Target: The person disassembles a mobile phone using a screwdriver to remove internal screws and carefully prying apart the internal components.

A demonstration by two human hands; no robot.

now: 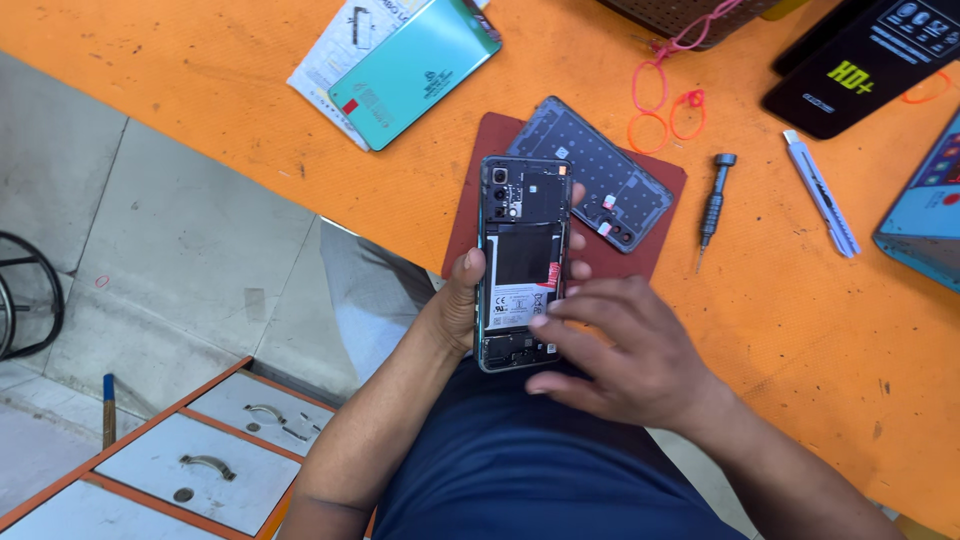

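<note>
Left hand: the left hand (458, 300) is gripping an opened dark smartphone with its back cover off (522, 262) along the long edges, thumb on the near edge, fingertips curling round the far one.
Right hand: the right hand (618, 352) is lying loosely spread, grasping nothing, with fingertips touching the phone's lower portion at the battery label.
Phone: it is being held upright just above the edge of the orange workbench (800, 330), at the frame's centre, its camera end pointing to 12 o'clock.
Mat: a dark red rectangular work mat (655, 195) is lying behind the phone.
Cover: a grey perforated plastic back cover (590, 170) is resting on the mat, at 1 o'clock from the phone.
Tools: a small black precision screwdriver (713, 205) and a pale blue utility knife (822, 195) are lying at 3 o'clock.
Box: a teal flat carton (415, 70) is sitting at 11 o'clock.
Drawers: grey metal drawers with curved handles (210, 465) are showing at 8 o'clock.
</note>
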